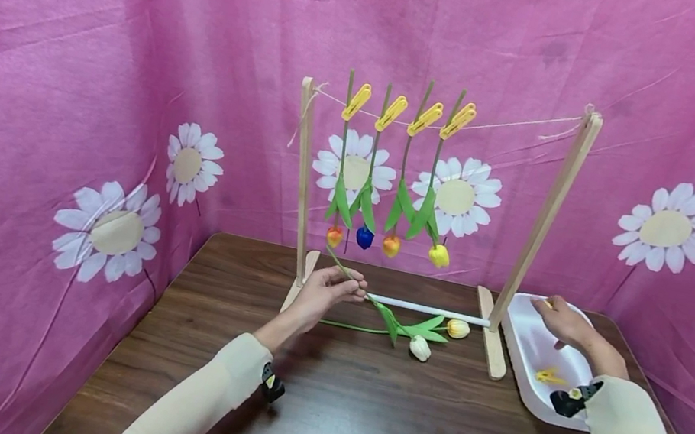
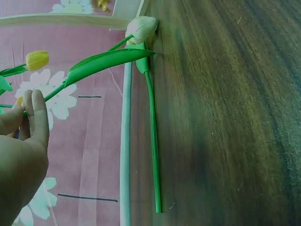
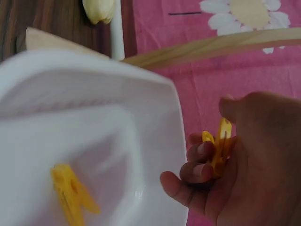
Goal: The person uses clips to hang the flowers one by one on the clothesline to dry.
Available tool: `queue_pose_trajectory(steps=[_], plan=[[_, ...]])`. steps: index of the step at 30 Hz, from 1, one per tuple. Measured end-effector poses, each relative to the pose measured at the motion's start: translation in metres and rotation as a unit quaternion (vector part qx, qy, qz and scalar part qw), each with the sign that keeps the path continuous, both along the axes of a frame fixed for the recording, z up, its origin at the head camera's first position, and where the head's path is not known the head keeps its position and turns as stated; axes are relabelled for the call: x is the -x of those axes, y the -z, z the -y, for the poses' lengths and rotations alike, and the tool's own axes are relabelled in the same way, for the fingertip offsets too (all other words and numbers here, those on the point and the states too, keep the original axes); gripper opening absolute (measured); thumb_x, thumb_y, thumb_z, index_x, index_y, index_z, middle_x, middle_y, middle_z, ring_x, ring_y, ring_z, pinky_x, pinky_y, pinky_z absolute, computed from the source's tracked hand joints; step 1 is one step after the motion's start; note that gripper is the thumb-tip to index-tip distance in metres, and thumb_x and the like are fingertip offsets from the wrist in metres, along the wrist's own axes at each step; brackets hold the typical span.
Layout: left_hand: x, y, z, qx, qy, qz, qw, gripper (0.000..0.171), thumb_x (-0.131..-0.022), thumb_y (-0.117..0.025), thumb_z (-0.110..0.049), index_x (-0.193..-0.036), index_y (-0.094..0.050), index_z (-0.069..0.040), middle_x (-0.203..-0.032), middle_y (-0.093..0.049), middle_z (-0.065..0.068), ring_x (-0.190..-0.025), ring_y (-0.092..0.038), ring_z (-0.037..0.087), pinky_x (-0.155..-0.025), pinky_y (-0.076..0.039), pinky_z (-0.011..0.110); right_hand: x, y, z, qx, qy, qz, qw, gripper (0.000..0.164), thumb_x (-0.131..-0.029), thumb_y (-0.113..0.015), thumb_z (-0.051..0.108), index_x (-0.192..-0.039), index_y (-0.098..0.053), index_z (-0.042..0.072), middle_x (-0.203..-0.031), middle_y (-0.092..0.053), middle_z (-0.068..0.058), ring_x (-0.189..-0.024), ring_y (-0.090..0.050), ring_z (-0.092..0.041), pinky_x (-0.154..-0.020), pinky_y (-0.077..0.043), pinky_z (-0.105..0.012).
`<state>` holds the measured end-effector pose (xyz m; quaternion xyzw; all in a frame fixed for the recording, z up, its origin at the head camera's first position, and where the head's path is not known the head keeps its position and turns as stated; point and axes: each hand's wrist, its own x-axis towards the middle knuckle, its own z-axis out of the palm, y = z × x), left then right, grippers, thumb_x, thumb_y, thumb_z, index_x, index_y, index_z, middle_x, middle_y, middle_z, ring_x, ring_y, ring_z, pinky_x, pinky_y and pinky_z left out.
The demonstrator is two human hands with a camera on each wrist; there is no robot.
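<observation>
My left hand (image 1: 329, 293) pinches the green stem of a white tulip (image 1: 420, 348) between thumb and fingers; its bloom points down to the right. Behind it on the table lies a pale yellow tulip (image 1: 458, 330). Over the white basin (image 1: 516, 348), my right hand (image 1: 562, 323) holds a yellow clothespin (image 3: 221, 148), plainer in the right wrist view. Another yellow clothespin (image 3: 70, 193) rests on the basin's floor. Two orange tulips (image 1: 391, 246), a blue tulip (image 1: 365, 237) and a yellow tulip (image 1: 440, 256) hang upside down from a string (image 1: 510, 127), each by a yellow clothespin (image 1: 425, 120).
A wooden frame stands at the back of the brown table (image 1: 353, 420), with a left post (image 1: 305, 171), a right post (image 1: 545, 221) and a white bar (image 1: 429, 310) low between them. Pink cloth (image 1: 271, 17) with printed daisies surrounds the table.
</observation>
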<state>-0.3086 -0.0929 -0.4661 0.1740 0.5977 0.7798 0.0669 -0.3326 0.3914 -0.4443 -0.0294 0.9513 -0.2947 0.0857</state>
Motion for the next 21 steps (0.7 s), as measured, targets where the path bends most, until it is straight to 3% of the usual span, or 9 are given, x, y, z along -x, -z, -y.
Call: queue_pose_trajectory(steps=[2, 5, 9, 14, 18, 21], plan=[[0.000, -0.002, -0.001, 0.009, -0.001, -0.011, 0.9999, 0.027, -0.108, -0.058, 0.001, -0.128, -0.058, 0.019, -0.116, -0.075, 0.029, -0.093, -0.078, 0.014, -0.098, -0.064, 0.040, -0.001, -0.004, 0.002, 0.001, -0.006, -0.017, 1.000, 0.068, -0.117, -0.023, 0.039, -0.138, -0.033, -0.025, -0.127, -0.047, -0.050, -0.109, -0.058, -0.058, -0.063, -0.065, -0.045], [-0.001, -0.005, -0.004, 0.022, 0.005, -0.032, 0.9992, 0.026, -0.110, -0.055, -0.005, -0.127, -0.058, 0.015, -0.125, -0.066, 0.043, -0.096, -0.080, 0.017, -0.097, -0.064, 0.045, -0.001, -0.011, 0.006, 0.014, -0.010, -0.043, 0.999, 0.063, -0.118, -0.027, 0.038, -0.136, -0.038, -0.022, -0.112, -0.055, -0.041, -0.087, -0.064, -0.044, -0.061, -0.062, -0.039], [-0.001, -0.008, -0.009, 0.033, 0.011, -0.044, 0.9984, 0.027, -0.110, -0.057, -0.004, -0.128, -0.058, 0.016, -0.124, -0.067, 0.043, -0.096, -0.079, 0.015, -0.097, -0.064, 0.043, -0.002, -0.025, 0.013, 0.054, -0.019, -0.068, 0.996, 0.051, -0.118, -0.035, 0.029, -0.133, -0.041, -0.019, -0.101, -0.058, -0.024, -0.069, -0.058, -0.018, -0.060, -0.059, -0.033], [-0.003, -0.014, -0.016, 0.054, 0.001, -0.053, 0.9971, 0.023, -0.106, -0.062, -0.001, -0.122, -0.064, 0.015, -0.125, -0.067, 0.041, -0.094, -0.078, 0.011, -0.099, -0.063, 0.045, -0.003, -0.040, 0.020, 0.104, -0.031, -0.105, 0.989, 0.045, -0.117, -0.032, 0.021, -0.134, -0.039, -0.020, -0.096, -0.054, -0.015, -0.068, -0.053, -0.010, -0.060, -0.057, -0.029], [-0.003, -0.018, -0.020, 0.074, 0.009, -0.071, 0.9946, 0.021, -0.108, -0.061, -0.007, -0.119, -0.065, 0.010, -0.122, -0.073, 0.032, -0.101, -0.079, 0.026, -0.098, -0.063, 0.053, -0.005, -0.052, 0.027, 0.129, -0.037, -0.132, 0.982, 0.045, -0.117, -0.032, 0.020, -0.135, -0.037, -0.021, -0.093, -0.051, -0.005, -0.068, -0.052, -0.007, -0.060, -0.055, -0.028], [-0.002, -0.021, -0.023, 0.084, 0.022, -0.084, 0.9927, 0.020, -0.109, -0.059, -0.008, -0.121, -0.063, 0.008, -0.121, -0.073, 0.031, -0.106, -0.078, 0.039, -0.097, -0.062, 0.055, -0.009, -0.063, 0.033, 0.130, -0.036, -0.156, 0.978, 0.044, -0.117, -0.038, 0.022, -0.135, -0.042, -0.018, -0.098, -0.057, -0.006, -0.074, -0.055, -0.001, -0.065, -0.054, -0.022]])
